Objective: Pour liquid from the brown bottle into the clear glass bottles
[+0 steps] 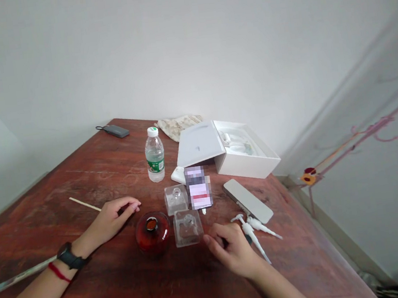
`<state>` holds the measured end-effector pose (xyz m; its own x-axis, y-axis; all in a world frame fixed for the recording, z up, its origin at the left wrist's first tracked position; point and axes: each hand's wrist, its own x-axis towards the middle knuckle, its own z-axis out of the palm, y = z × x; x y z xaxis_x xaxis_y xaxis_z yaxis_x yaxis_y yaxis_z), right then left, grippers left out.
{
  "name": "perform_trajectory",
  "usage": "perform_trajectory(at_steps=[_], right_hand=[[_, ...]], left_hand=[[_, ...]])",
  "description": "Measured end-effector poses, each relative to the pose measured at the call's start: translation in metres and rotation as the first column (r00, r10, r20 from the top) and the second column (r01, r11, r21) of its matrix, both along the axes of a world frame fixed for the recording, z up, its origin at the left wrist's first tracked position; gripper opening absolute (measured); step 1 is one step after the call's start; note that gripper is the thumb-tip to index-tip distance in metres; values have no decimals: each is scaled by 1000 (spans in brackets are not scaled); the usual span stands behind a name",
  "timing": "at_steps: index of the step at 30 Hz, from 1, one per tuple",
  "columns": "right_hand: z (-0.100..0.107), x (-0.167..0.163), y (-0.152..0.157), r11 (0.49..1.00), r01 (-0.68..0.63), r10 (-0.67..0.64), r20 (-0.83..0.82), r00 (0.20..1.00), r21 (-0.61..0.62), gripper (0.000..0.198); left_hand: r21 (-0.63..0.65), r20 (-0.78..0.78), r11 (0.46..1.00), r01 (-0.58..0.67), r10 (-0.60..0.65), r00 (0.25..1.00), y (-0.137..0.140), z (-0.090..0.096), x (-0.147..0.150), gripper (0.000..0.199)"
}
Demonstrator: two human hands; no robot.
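My left hand (117, 217) rests on the table with relaxed fingers stretched out, holding nothing. Just to its right stands a round, dark red glass bottle (153, 238) with a dark ring around its neck opening. My right hand (231, 250) is loosely curled on the table, and nothing shows in its fingers. Its thumb lies close to a clear square glass bottle (188, 228). A second clear square bottle (176, 200) stands behind that one. White pump heads (255, 239) lie to the right of my right hand, beside a small dark piece (248, 239), partly hidden.
Behind are a phone (199, 188) with a blurred screen, a labelled water bottle (155, 157), an open white box (246, 160) and a cloth (177, 127). A pale flat case (249, 201) lies right. Left are a thin stick (84, 203) and a grey device (116, 130).
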<state>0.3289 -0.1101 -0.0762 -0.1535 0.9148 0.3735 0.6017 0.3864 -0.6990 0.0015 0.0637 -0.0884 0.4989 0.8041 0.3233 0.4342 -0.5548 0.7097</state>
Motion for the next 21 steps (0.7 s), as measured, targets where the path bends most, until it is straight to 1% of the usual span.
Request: perform_trajectory(at_steps=[3, 6, 8, 10, 11, 12, 13, 14, 17, 19, 21], right_hand=[[-1, -1, -2, 999, -34, 34, 3, 999, -1, 37], [-2, -1, -3, 998, -56, 56, -5, 998, 10, 39], [-2, 0, -2, 999, -25, 23, 50, 999, 45, 42], [-3, 2, -1, 996, -20, 12, 84, 996, 86, 43], [-3, 2, 0, 995, -20, 9, 100, 995, 100, 43], [-2, 2, 0, 993, -21, 8, 115, 993, 116, 43], [-2, 1, 0, 992, -33, 17, 131, 991, 124, 43], [-1, 1, 0, 989, -47, 26, 146, 989, 138, 42], [5, -1, 0, 983, -58, 25, 181, 983, 176, 42], [8, -2, 1, 979, -52, 12, 200, 980, 196, 42], [9, -1, 2, 979, -45, 3, 206, 978, 200, 43]], left_hand=[[49, 24, 996, -80, 79, 997, -2, 7, -4, 34], [115, 41, 972, -204, 201, 979, -1, 17, -15, 36], [170, 64, 931, -322, 316, 947, 3, 23, -27, 38], [217, 96, 875, -433, 422, 901, 9, 29, -42, 42], [231, 103, 854, -465, 454, 885, 12, 31, -49, 44], [239, 96, 847, -475, 466, 879, 15, 34, -56, 45], [240, 73, 854, -462, 458, 886, 17, 36, -62, 45], [233, 35, 874, -427, 431, 902, 19, 39, -66, 44], [168, -138, 957, -237, 261, 955, 19, 45, -72, 35], [111, -258, 988, -106, 132, 957, 15, 48, -70, 24], [71, -355, 997, -20, 44, 934, 10, 48, -65, 15]])
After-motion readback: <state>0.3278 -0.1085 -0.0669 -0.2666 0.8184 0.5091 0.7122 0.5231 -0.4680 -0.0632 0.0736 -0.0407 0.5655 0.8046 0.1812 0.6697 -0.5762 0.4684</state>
